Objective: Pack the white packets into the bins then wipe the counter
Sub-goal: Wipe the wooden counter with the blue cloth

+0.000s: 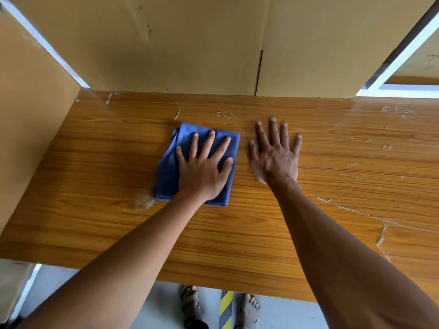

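A folded blue cloth (169,162) lies flat on the wood-grain counter (99,176), a little left of centre. My left hand (204,167) presses down on the cloth with its fingers spread and straight. My right hand (275,153) rests flat on the bare counter just to the right of the cloth, fingers spread, holding nothing. No white packets or bins are in view.
Tall cardboard boxes (166,43) stand along the back edge, and another cardboard panel (31,129) borders the left side. Pale scuffs and peeling marks (382,233) cross the counter's right part. Below the front edge I see sandalled feet (190,302) and a yellow-black striped strip (225,309).
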{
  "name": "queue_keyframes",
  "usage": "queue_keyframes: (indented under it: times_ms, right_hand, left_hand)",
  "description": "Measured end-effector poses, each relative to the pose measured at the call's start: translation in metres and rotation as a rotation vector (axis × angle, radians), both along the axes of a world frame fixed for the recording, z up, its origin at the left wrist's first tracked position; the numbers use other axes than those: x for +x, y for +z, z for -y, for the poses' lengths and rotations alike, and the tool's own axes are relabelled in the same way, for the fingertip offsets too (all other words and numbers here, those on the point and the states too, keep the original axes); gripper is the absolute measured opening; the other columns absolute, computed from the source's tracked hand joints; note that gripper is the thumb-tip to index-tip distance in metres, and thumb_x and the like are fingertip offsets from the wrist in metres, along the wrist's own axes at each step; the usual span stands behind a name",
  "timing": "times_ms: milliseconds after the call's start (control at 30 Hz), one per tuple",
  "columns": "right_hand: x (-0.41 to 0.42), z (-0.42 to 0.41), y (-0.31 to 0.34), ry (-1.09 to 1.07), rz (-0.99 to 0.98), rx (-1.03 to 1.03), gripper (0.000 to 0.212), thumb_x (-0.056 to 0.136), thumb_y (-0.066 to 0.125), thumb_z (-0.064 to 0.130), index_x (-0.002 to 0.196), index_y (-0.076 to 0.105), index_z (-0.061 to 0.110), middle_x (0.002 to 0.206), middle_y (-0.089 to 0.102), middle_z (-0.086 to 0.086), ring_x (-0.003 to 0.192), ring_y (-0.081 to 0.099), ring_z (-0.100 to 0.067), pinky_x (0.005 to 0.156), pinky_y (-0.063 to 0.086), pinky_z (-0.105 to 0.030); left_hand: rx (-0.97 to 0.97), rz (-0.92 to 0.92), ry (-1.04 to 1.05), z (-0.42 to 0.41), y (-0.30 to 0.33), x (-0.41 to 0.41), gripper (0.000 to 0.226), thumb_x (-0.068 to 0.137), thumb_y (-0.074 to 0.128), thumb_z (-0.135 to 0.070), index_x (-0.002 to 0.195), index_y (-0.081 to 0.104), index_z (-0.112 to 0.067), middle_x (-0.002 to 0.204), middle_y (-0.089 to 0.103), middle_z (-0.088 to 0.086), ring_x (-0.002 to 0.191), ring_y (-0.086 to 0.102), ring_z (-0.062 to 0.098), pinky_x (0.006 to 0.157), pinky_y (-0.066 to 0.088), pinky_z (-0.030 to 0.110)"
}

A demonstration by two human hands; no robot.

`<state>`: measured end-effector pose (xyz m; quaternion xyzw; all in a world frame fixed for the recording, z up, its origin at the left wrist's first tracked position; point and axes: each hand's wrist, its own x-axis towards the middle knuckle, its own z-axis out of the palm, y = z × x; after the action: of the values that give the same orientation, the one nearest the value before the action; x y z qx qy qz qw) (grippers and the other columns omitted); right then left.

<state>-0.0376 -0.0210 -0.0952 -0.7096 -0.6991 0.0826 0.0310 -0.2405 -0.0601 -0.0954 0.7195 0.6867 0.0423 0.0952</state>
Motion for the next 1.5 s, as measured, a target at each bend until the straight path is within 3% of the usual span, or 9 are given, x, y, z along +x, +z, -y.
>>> queue_keyframes:
  times_ms: [167, 400, 467, 667, 733, 1000, 1267, 1500]
  right_hand:
    - [0.002, 0.009, -0.002, 0.045, -0.016, -0.009, 0.069, 0.104, -0.001, 0.067, 0.167, -0.008, 0.039, 0.175, -0.016, 0.003, 0.162, -0.015, -0.026, 0.128, -0.003, -0.061]
    - [-0.003, 0.062, 0.001, 0.098, -0.034, -0.01, 0.069, 0.104, -0.001, 0.065, 0.167, -0.007, 0.038, 0.176, -0.015, 0.003, 0.162, -0.015, -0.025, 0.128, -0.004, -0.059]
    - [-0.005, 0.068, -0.001, 0.095, -0.04, -0.006, 0.069, 0.104, -0.001, 0.065, 0.167, -0.007, 0.039, 0.176, -0.014, 0.003, 0.162, -0.015, -0.024, 0.128, -0.004, -0.059]
    - [-0.003, 0.066, -0.003, 0.104, -0.017, 0.002, 0.07, 0.102, -0.002, 0.067, 0.166, -0.01, 0.04, 0.175, -0.016, 0.004, 0.161, -0.017, -0.025, 0.128, -0.005, -0.059]
    - [-0.003, 0.066, -0.004, 0.108, -0.014, 0.0, 0.07, 0.102, -0.001, 0.067, 0.166, -0.01, 0.04, 0.175, -0.016, 0.004, 0.161, -0.017, -0.024, 0.128, -0.005, -0.059]
    - [-0.004, 0.069, -0.001, 0.11, -0.016, -0.016, 0.068, 0.104, -0.002, 0.066, 0.165, -0.014, 0.039, 0.175, -0.02, 0.003, 0.161, -0.02, -0.025, 0.128, -0.004, -0.061]
    - [-0.003, 0.066, -0.005, 0.101, -0.002, -0.003, 0.069, 0.103, -0.001, 0.068, 0.166, -0.012, 0.041, 0.175, -0.018, 0.004, 0.161, -0.018, -0.025, 0.128, -0.006, -0.06]
    - [-0.004, 0.068, -0.003, 0.113, -0.01, -0.015, 0.069, 0.103, -0.002, 0.067, 0.165, -0.014, 0.04, 0.174, -0.02, 0.004, 0.161, -0.019, -0.025, 0.128, -0.005, -0.061]
  left_hand:
    - [-0.071, 0.005, 0.069, -0.072, 0.003, 0.002, 0.064, 0.102, 0.01, -0.073, 0.164, 0.004, -0.055, 0.177, -0.007, -0.013, 0.163, -0.01, 0.031, 0.12, -0.005, 0.077]
    - [0.004, -0.032, -0.013, 0.097, 0.005, -0.002, 0.06, 0.108, 0.016, -0.068, 0.165, 0.006, -0.053, 0.177, -0.004, -0.013, 0.164, -0.005, 0.029, 0.124, 0.002, 0.072]
    - [-0.014, -0.042, -0.021, 0.108, 0.004, -0.005, 0.061, 0.107, 0.016, -0.068, 0.165, 0.005, -0.053, 0.177, -0.004, -0.014, 0.164, -0.006, 0.028, 0.124, 0.002, 0.072]
    - [-0.064, 0.008, 0.103, -0.026, 0.007, -0.006, 0.064, 0.102, 0.012, -0.074, 0.163, 0.005, -0.056, 0.177, -0.006, -0.014, 0.163, -0.009, 0.03, 0.121, -0.005, 0.076]
    - [-0.068, 0.002, 0.103, -0.035, 0.004, -0.005, 0.065, 0.102, 0.011, -0.073, 0.164, 0.005, -0.055, 0.177, -0.006, -0.013, 0.163, -0.009, 0.03, 0.121, -0.005, 0.076]
    - [0.008, -0.046, 0.02, 0.102, 0.001, -0.002, 0.061, 0.107, 0.017, -0.068, 0.165, 0.007, -0.053, 0.178, -0.002, -0.013, 0.164, -0.002, 0.029, 0.124, 0.002, 0.072]
    - [-0.051, -0.017, 0.052, -0.02, 0.004, -0.008, 0.065, 0.103, 0.015, -0.073, 0.164, 0.006, -0.054, 0.177, -0.006, -0.014, 0.163, -0.008, 0.029, 0.122, -0.004, 0.074]
    - [0.045, -0.046, 0.028, 0.106, -0.002, -0.005, 0.062, 0.107, 0.018, -0.068, 0.166, 0.009, -0.05, 0.178, 0.001, -0.012, 0.164, -0.001, 0.029, 0.125, 0.005, 0.072]
